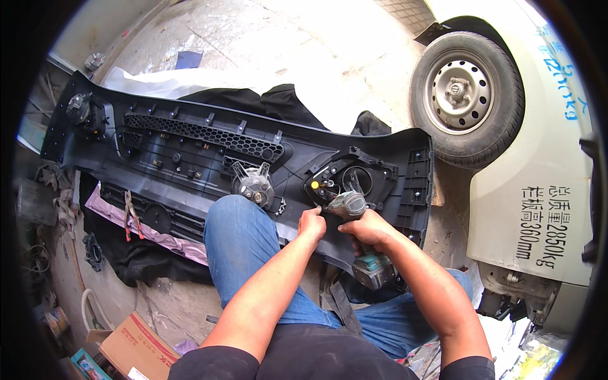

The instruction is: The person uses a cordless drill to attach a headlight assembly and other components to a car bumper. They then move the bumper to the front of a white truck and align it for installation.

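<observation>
A long black car bumper (190,149) lies across the floor in front of my knees, its ribbed inner side facing up. My right hand (368,229) is wrapped round the grip of a cordless drill (348,206), whose battery (373,271) hangs below. The drill's front end points into a round lamp housing (356,180) at the bumper's right part; its tip is hard to make out. Close beside it, my left hand (311,225) is closed near the bumper's lower edge, with whatever its fingers pinch hidden. A loose round lamp (254,185) rests mid-bumper beside my left knee.
Red-handled pliers (132,216) lie on a pink strip (149,229) at the left. A vehicle wheel (468,98) and pale body panel (535,209) stand at the right. Black cloth (278,104) lies behind the bumper. A cardboard box (139,347) sits lower left.
</observation>
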Available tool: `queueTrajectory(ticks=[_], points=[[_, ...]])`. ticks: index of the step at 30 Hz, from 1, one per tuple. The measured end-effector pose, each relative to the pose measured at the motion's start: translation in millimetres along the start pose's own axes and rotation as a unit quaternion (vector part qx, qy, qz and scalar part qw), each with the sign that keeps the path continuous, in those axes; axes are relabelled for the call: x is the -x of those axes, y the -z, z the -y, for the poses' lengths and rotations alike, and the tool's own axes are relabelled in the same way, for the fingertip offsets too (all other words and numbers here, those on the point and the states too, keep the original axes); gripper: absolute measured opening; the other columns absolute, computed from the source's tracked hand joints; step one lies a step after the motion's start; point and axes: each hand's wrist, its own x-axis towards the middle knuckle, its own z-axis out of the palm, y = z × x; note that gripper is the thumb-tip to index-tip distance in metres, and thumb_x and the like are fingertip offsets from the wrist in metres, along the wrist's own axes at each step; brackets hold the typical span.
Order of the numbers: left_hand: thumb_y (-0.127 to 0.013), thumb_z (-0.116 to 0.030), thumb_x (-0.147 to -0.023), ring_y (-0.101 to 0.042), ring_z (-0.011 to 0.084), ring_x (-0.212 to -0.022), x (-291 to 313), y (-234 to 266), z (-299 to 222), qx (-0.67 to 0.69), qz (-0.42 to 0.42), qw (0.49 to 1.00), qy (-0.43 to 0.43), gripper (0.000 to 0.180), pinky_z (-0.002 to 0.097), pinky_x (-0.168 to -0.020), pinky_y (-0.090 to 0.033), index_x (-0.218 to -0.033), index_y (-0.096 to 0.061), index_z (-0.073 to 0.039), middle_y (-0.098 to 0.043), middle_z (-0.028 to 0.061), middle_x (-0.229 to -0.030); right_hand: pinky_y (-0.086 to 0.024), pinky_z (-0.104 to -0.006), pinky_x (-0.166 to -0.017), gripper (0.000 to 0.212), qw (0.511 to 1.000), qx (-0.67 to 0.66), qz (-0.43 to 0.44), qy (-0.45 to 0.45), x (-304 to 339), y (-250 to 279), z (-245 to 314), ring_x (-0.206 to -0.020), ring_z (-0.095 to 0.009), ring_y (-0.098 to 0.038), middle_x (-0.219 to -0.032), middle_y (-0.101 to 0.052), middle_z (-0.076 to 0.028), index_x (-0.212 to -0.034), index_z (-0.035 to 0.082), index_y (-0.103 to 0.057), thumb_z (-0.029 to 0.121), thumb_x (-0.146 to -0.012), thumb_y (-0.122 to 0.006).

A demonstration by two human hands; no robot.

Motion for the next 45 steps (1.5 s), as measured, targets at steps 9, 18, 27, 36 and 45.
queueTrajectory(ticks=[9, 18, 27, 36, 45], points=[[-0.051, 0.0, -0.099, -0.063, 0.0303, -0.142, 3, 3, -6, 0.014, 0.002, 1.0, 0.011, 0.053, 0.0371, -0.12, -0.045, -0.147, -0.07, -0.009, -0.07, 0.0185, -0.149, -0.056, -0.0411, -0.047, 0.019, 1.0, -0.006, 0.01, 0.009, 1, 1, 1, -0.055, -0.024, -0.067, -0.073, -0.066, -0.011, -0.096, -0.005, -0.07, 0.012, -0.095, -0.079], [-0.06, -0.013, -0.101, -0.063, 0.0366, -0.142, -15, -3, 14, 0.033, 0.0, 0.999, -0.018, 0.046, 0.0413, -0.118, -0.047, -0.145, -0.073, -0.014, -0.069, 0.0217, -0.148, -0.054, -0.0408, -0.046, 0.022, 0.999, 0.039, -0.003, 0.015, 0, -2, 0, -0.053, -0.024, -0.068, -0.074, -0.069, -0.012, -0.1, -0.006, -0.073, 0.014, -0.093, -0.079], [-0.07, -0.011, -0.092, -0.075, 0.0415, -0.118, -32, 38, 14, -0.048, -0.237, 0.957, 0.16, 0.028, 0.0463, -0.104, -0.058, -0.114, -0.079, 0.004, -0.078, 0.0266, -0.123, -0.05, -0.0397, -0.047, 0.042, 0.995, 0.096, 0.002, 0.007, 9, -3, 6, -0.049, -0.022, -0.067, -0.069, -0.069, -0.009, -0.137, 0.013, -0.074, 0.017, -0.095, -0.076], [-0.073, -0.012, -0.094, -0.075, 0.0401, -0.117, -42, 47, 12, -0.136, -0.285, 0.932, 0.176, 0.021, 0.0484, -0.103, -0.059, -0.112, -0.079, -0.001, -0.078, 0.0243, -0.122, -0.056, -0.0397, -0.058, 0.033, 0.989, 0.145, -0.008, 0.014, 8, -3, 7, -0.059, -0.024, -0.073, -0.076, -0.076, -0.014, -0.106, -0.004, -0.077, 0.027, -0.094, -0.079], [-0.072, -0.012, -0.095, -0.078, 0.0415, -0.11, -40, 46, 11, -0.148, -0.315, 0.922, 0.167, 0.014, 0.0493, -0.097, -0.061, -0.102, -0.082, -0.007, -0.08, 0.0216, -0.115, -0.057, -0.0389, -0.061, 0.034, 0.985, 0.164, -0.008, 0.045, 18, -6, 7, -0.06, -0.023, -0.074, -0.071, -0.075, -0.013, -0.102, -0.003, -0.078, 0.03, -0.094, -0.079]])
